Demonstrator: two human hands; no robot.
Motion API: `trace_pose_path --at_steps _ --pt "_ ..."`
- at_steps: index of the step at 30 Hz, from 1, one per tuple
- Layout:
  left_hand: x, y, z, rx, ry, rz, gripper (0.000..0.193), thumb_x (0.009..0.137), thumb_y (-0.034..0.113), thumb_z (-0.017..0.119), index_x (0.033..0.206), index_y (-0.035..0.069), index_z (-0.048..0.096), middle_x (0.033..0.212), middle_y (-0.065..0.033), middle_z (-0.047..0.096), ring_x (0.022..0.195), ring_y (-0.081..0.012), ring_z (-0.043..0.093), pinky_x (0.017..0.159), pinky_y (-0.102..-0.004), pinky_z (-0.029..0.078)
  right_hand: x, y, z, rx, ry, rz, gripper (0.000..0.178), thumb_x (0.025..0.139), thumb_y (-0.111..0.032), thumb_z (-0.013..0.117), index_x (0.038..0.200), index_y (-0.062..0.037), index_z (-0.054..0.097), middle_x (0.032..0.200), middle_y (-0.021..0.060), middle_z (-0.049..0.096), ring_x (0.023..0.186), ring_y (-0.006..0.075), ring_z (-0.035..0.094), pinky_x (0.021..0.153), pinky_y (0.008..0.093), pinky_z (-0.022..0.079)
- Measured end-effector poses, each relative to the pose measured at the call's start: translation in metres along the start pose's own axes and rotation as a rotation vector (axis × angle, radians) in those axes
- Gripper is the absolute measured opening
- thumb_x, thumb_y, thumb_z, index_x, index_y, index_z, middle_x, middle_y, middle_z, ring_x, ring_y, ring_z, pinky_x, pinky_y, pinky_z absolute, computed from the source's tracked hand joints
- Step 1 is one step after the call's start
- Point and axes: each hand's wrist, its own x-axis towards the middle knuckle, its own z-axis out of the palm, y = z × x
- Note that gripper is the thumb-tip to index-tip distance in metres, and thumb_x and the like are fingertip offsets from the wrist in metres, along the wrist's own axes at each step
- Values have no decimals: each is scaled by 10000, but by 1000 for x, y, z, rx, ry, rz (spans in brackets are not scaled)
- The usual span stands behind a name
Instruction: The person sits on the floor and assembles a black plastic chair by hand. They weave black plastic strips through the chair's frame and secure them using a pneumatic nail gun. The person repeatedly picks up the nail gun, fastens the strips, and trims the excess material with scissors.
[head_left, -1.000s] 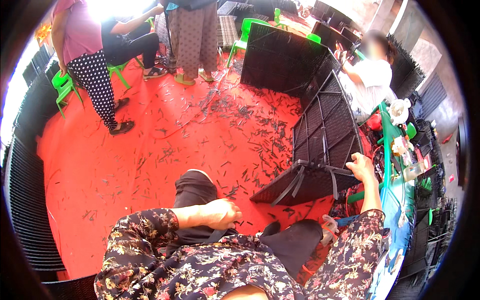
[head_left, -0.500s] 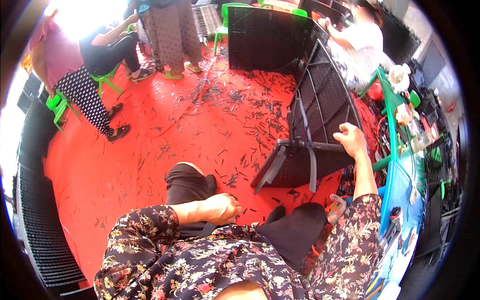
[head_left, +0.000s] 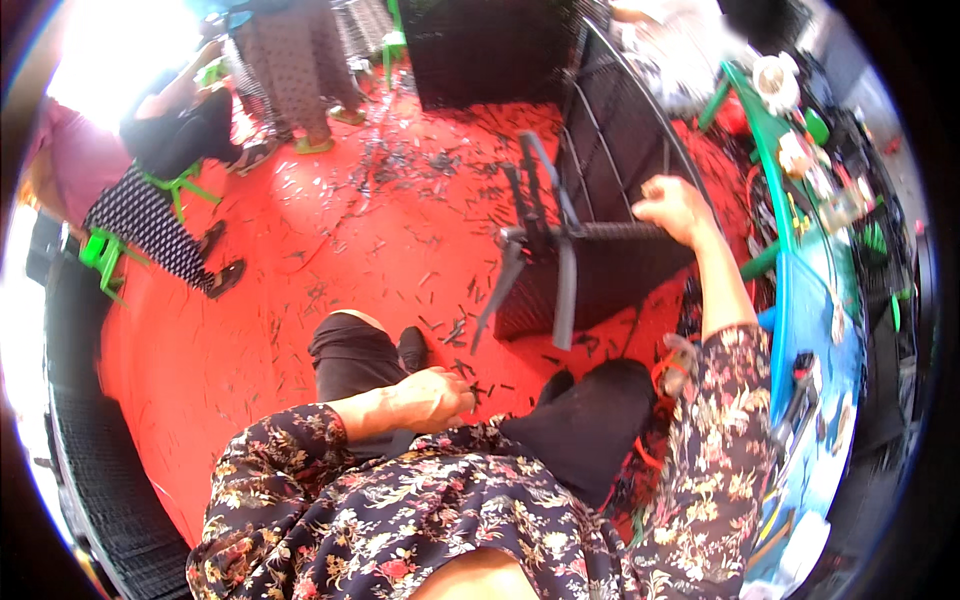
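A black woven furniture frame (head_left: 610, 275), angled like a bent panel, stands on the red floor ahead and to the right. Grey-black flat strips (head_left: 565, 292) hang loose from its near left corner, and others stick up there. My right hand (head_left: 676, 208) is closed beside the frame's bar, fingers curled; whatever lies inside them is hidden. Above my lap, my left hand (head_left: 432, 398) is closed with the knuckles up, near a dark strap. Its fingertips are hidden from view.
Short dark strip scraps (head_left: 400, 165) litter the red floor covering (head_left: 260, 330). Along the right runs a blue-green table (head_left: 815, 300) with tools and odds and ends. Black woven panels (head_left: 110, 420) line the left. Several people and green stools (head_left: 100, 262) are farther off.
The view has tilted and shifted, so the frame sits higher and further left. My right hand appears higher beside it. The strips at the corner have swung; my left hand stays over my lap.
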Motion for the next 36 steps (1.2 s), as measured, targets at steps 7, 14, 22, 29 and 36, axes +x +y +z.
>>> trace_pose_path --at_steps 7,14,22,29,36 --pt "20 0 13 -26 -74 24 259 692 155 684 902 33 595 849 -139 591 829 -339 581 712 -430 470 70 114 25 -450 51 -747 293 838 -260 521 591 -119 594 487 61 523 439 190 502 445 345 420" --pt "15 7 33 6 -56 -23 259 670 64 649 911 11 571 909 -177 590 876 -382 560 757 -439 456 -10 40 31 -199 175 -299 240 828 -275 541 664 -111 602 553 77 549 502 207 529 491 353 436" --pt "12 -3 53 51 -207 48 271 713 87 627 975 28 588 992 -156 595 864 -349 566 770 -426 461 -42 44 38 -195 255 -183 209 817 -293 564 748 -101 612 628 96 579 575 225 561 542 361 456" --pt "27 -2 33 24 -256 96 230 734 112 614 951 46 582 957 -132 592 822 -313 563 740 -410 459 -54 41 42 -144 266 -141 219 808 -308 584 821 -93 620 694 111 606 638 241 588 588 368 472" --pt "44 8 18 2 -162 212 190 754 138 601 928 65 576 922 -109 588 779 -276 560 711 -394 458 -44 13 50 -125 279 -144 259 798 -324 604 894 -84 628 760 127 632 701 258 616 633 376 489"
